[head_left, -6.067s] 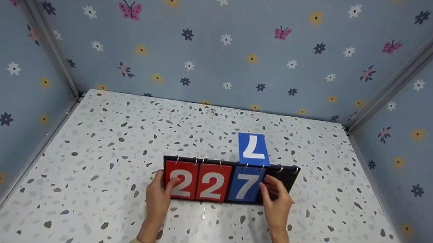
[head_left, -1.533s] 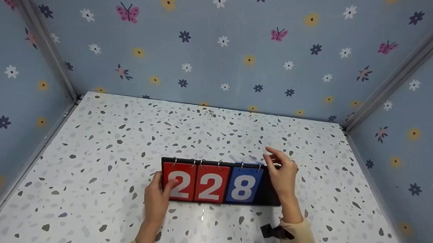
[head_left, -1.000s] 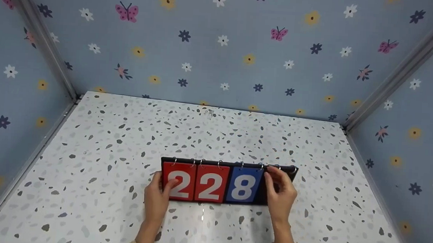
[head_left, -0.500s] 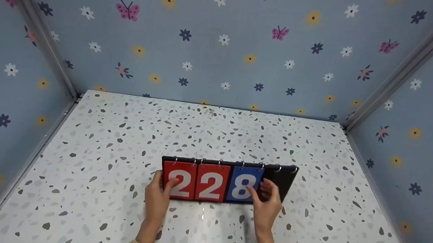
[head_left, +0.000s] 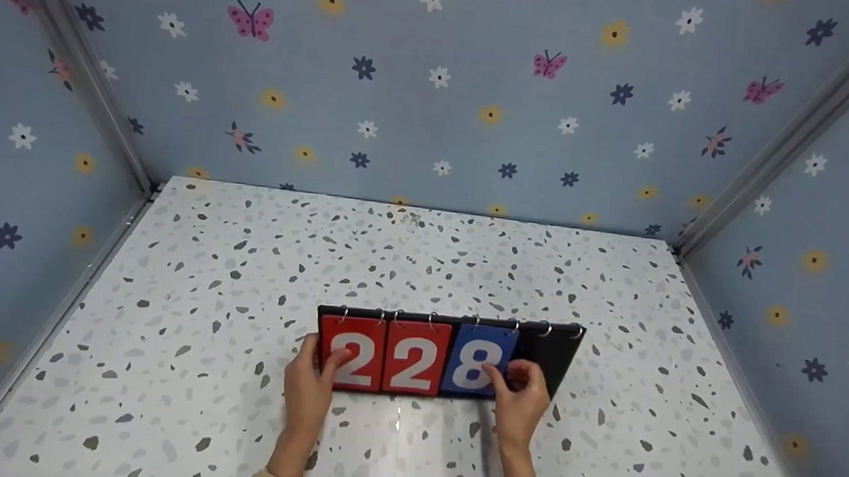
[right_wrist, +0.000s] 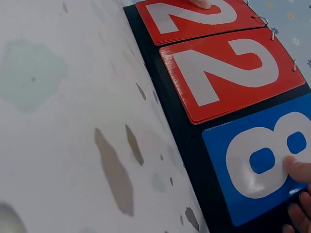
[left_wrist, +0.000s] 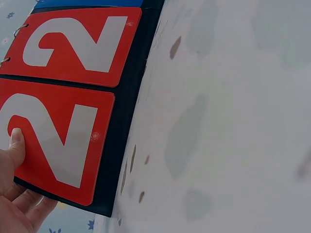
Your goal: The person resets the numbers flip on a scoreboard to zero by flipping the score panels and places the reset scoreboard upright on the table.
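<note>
A black flip scoreboard (head_left: 561, 350) stands tilted back on the table, cards hung from metal rings on its top edge. Two red cards (head_left: 419, 332) each read 2, and a blue card (head_left: 471, 344) reads 8. My left hand (head_left: 306, 390) grips the board's left end; in the left wrist view its thumb (left_wrist: 17, 145) lies on the outer red card, fingers behind the board. My right hand (head_left: 523, 414) pinches the blue card by its right side, thumb (right_wrist: 296, 170) on the 8. The rightmost slot shows bare black board.
The scoreboard stands on a speckled white tabletop (head_left: 243, 316). Blue walls (head_left: 432, 121) with flowers and butterflies enclose the back and both sides, with grey metal posts (head_left: 85, 63) in the corners.
The blue 7 has been flipped back over the top, leaving 8 in front. My right hand came back from behind the top edge, then down-left onto the 8 card. The left hand stays put.
</note>
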The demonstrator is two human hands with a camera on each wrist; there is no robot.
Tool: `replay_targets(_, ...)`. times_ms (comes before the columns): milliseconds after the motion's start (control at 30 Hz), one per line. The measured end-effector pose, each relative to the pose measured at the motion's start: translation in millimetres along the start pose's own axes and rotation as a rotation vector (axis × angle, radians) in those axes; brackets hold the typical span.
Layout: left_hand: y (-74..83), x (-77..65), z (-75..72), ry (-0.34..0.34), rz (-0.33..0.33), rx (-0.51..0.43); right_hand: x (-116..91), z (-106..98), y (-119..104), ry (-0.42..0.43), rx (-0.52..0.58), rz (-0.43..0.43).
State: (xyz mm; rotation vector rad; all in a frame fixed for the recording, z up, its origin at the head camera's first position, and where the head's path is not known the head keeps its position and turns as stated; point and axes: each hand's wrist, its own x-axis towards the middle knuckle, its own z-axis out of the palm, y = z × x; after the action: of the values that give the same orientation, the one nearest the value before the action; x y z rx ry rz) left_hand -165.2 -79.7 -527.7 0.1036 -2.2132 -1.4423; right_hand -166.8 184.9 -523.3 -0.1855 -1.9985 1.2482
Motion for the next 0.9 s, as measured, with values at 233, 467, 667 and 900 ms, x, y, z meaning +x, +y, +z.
replay_targets(233,-0.4,0.1,-0.2,-0.001,-0.001,-0.003,1,0,20,-0.053,0.23,0.102)
replay_targets(467,-1.3,0.7,0.4,0.002,0.002,-0.011,1,-11,-9,-0.054,0.049,0.075)
replay_targets(667,-2.3,0.7,-0.3,0.006,0.008,-0.011,1,-21,-36,-0.032,-0.018,-0.117)
replay_targets(900,-3.0,1.1,0.0,0.0,0.009,-0.008,4,-34,-49,-0.23,0.075,-0.044)
